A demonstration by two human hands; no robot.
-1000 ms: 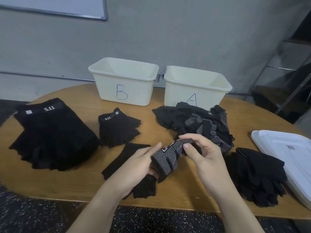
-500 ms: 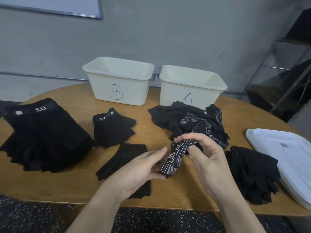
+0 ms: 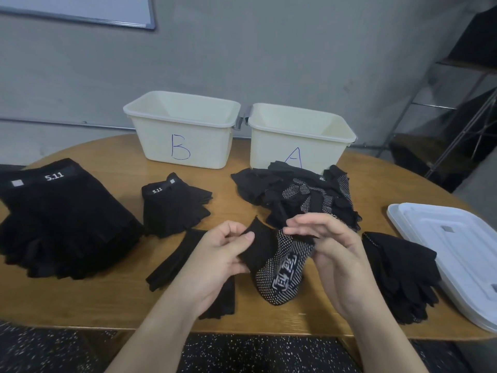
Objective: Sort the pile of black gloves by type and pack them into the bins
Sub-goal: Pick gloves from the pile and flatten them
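Both hands held a firm grip on one dotted glove (image 3: 279, 267) at lower centre of the frame: the left hand (image 3: 215, 261) pinched its plain cuff, the right hand (image 3: 336, 254) its upper edge. Behind stood bin "B" (image 3: 185, 141) and bin "A" (image 3: 298, 146); stacks at left read "5.11" (image 3: 53, 176).

The room is dim and evenly lit from overhead, with soft sheen on the desk (image 3: 113, 300) and faint shadows. The wide lens bows the edges; the hands look slightly motion-blurred, the black fabric nearly detailless.
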